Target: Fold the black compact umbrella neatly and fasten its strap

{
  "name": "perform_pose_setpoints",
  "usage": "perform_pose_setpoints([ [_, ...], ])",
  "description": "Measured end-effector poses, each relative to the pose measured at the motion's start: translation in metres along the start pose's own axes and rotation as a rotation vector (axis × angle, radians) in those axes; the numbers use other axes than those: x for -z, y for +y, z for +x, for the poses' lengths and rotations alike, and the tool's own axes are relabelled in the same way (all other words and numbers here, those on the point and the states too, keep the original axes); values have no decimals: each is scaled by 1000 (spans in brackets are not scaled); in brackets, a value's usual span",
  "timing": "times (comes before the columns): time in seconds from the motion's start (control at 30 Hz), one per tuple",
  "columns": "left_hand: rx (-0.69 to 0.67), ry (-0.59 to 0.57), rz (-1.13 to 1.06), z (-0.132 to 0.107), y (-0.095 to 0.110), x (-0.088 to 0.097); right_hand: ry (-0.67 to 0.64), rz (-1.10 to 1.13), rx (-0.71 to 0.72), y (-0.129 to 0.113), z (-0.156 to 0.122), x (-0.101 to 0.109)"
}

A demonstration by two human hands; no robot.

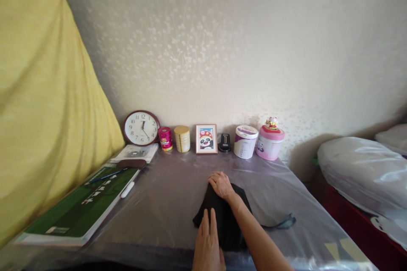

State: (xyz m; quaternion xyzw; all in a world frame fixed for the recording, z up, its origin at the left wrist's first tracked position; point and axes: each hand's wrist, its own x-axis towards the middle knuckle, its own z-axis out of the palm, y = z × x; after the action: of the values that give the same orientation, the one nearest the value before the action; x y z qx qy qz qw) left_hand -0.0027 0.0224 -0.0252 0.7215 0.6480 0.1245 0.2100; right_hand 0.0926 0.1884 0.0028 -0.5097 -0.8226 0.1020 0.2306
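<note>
Cloth (227, 230), black and single, lies on the tabletop (165, 203) beneath both hands. The left hand (207, 239) has its fingers straight and close together over the near part, gripping nothing I can see; the right hand (221, 184) bends over the far edge, and whether its fingers pinch anything I cannot tell. Pressing or smoothing seems the step in hand; the next move, I judge, calls for light, even contact. Right of the fingers trails one dark strap (281, 222). Beyond them stand four round containers (246, 146), one clock (141, 128) and one framed picture (206, 139); well to their left, one green book (73, 207).
</note>
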Motion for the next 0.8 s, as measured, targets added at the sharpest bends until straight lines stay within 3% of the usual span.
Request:
perform_pose_setpoints([
  [0.23,7,20,-11,0,2,0,128,2,-215,19,-1,11],
  [0.53,-28,115,-22,-6,7,3,277,81,-485,66,-82,49],
  [0.8,-21,125,-4,-14,12,12,253,305,-549,56,-118,47],
])
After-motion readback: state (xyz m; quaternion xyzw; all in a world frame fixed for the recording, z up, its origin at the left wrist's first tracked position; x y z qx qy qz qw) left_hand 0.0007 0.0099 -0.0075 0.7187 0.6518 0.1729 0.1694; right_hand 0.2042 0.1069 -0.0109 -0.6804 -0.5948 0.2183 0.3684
